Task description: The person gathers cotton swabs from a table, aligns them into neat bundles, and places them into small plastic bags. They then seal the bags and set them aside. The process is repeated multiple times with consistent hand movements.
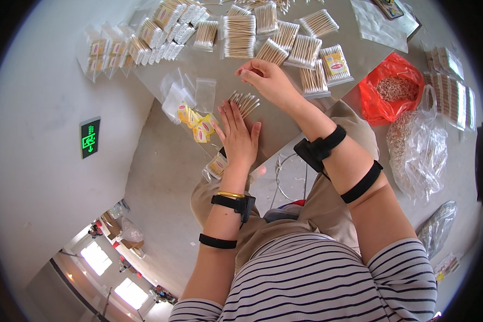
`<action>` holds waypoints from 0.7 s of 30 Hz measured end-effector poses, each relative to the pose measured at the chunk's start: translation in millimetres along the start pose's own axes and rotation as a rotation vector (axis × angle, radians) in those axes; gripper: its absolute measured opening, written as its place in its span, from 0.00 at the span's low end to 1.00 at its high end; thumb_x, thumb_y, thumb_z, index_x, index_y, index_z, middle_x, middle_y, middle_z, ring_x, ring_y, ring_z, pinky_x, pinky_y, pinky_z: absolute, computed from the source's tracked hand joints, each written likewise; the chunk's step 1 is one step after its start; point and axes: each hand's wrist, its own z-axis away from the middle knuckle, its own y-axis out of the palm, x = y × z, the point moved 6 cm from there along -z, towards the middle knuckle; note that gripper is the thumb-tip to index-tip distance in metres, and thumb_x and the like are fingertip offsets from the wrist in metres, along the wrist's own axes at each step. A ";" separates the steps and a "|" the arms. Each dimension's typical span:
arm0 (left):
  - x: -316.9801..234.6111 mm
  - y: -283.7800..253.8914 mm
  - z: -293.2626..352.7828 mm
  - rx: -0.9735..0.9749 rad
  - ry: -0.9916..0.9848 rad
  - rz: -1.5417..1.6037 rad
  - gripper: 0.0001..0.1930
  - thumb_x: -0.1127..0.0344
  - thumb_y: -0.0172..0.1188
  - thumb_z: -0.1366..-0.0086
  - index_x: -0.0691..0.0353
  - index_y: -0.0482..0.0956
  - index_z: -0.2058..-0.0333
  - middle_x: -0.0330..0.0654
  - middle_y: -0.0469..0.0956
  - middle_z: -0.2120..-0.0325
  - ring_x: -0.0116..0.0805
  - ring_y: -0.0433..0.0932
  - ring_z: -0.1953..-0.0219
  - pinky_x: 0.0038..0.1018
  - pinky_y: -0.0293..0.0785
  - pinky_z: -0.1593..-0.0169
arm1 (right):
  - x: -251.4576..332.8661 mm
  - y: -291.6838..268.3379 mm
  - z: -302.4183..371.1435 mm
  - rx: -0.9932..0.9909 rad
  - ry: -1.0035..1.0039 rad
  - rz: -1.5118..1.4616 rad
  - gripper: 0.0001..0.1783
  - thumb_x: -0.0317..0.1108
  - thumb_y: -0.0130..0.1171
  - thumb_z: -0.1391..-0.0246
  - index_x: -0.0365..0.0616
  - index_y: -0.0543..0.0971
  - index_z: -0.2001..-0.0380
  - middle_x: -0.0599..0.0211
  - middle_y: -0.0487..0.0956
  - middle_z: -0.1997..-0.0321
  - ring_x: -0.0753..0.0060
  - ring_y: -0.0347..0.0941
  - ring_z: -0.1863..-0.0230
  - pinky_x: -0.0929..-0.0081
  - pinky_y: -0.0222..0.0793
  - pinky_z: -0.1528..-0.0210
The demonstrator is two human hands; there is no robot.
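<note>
My left hand lies flat with fingers stretched out over a loose bunch of cotton swabs on the grey table. The white tips of the swabs fan out beyond its fingers. Held above the table, my right hand has its fingers curled in toward the thumb; anything inside is hidden. It is nearest to the filled bags of cotton swabs. Left of my left hand are yellow label cards and clear zip bags. A bag of swabs with a yellow label sits by the near table edge.
Stacked packs of swabs stand at the far left, against the white wall. To the right are a red plastic bag of small sticks, a clear sack and more bundled packs. A clear plastic sheet covers the far right corner.
</note>
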 end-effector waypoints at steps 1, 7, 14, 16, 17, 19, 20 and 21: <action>-3.0 0.8 2.1 -0.022 -0.007 0.012 0.48 0.35 0.39 0.22 0.71 0.40 0.22 0.60 0.38 0.20 0.57 0.34 0.18 0.62 0.24 0.22 | 0.5 -1.2 0.4 -0.029 -0.026 -0.018 0.14 0.38 0.62 0.36 0.37 0.84 0.58 0.68 0.84 0.64 0.79 0.77 0.61 0.74 0.74 0.54; -16.3 9.7 13.1 -0.089 -0.020 0.049 0.49 0.34 0.40 0.22 0.71 0.40 0.22 0.61 0.38 0.20 0.58 0.36 0.18 0.61 0.25 0.22 | 0.3 -2.7 2.0 -0.011 0.013 -0.007 0.14 0.39 0.62 0.35 0.37 0.84 0.58 0.69 0.84 0.64 0.80 0.77 0.61 0.75 0.74 0.54; -18.3 13.2 14.9 -0.112 -0.025 0.020 0.48 0.35 0.42 0.23 0.71 0.42 0.22 0.60 0.40 0.20 0.57 0.38 0.18 0.61 0.26 0.22 | 1.7 0.3 3.2 0.003 0.024 0.022 0.15 0.39 0.62 0.35 0.37 0.84 0.57 0.69 0.84 0.65 0.79 0.77 0.61 0.75 0.74 0.54; -14.5 11.6 11.3 -0.104 -0.020 -0.008 0.48 0.36 0.43 0.23 0.70 0.42 0.22 0.59 0.41 0.20 0.56 0.39 0.18 0.62 0.26 0.22 | 2.2 0.8 3.2 0.004 0.016 0.030 0.15 0.39 0.62 0.34 0.37 0.84 0.58 0.69 0.84 0.65 0.79 0.77 0.61 0.74 0.74 0.54; -11.3 10.5 9.0 -0.093 -0.017 -0.023 0.47 0.36 0.43 0.23 0.68 0.43 0.22 0.58 0.41 0.20 0.55 0.39 0.18 0.63 0.26 0.23 | 2.2 0.6 3.5 0.003 0.015 0.025 0.14 0.39 0.62 0.34 0.37 0.84 0.58 0.69 0.84 0.65 0.79 0.77 0.61 0.74 0.74 0.54; -5.3 7.2 5.9 -0.079 -0.005 -0.048 0.46 0.37 0.44 0.23 0.66 0.43 0.21 0.55 0.42 0.20 0.54 0.40 0.18 0.64 0.26 0.23 | 3.0 0.1 4.6 -0.002 0.013 0.015 0.14 0.39 0.62 0.34 0.37 0.84 0.58 0.69 0.84 0.65 0.79 0.77 0.61 0.74 0.74 0.55; -2.8 5.3 4.9 -0.076 0.003 -0.058 0.46 0.37 0.45 0.23 0.64 0.44 0.21 0.54 0.43 0.20 0.53 0.40 0.18 0.65 0.26 0.23 | 3.4 0.0 4.5 0.003 0.017 0.020 0.14 0.39 0.62 0.34 0.37 0.84 0.58 0.69 0.84 0.65 0.79 0.77 0.61 0.74 0.74 0.55; -0.8 3.8 4.3 -0.072 0.011 -0.068 0.45 0.37 0.45 0.23 0.62 0.44 0.21 0.53 0.43 0.19 0.53 0.40 0.18 0.65 0.26 0.23 | 3.2 -0.3 4.5 0.007 0.020 0.025 0.14 0.39 0.62 0.34 0.37 0.84 0.58 0.69 0.84 0.65 0.79 0.77 0.61 0.74 0.74 0.55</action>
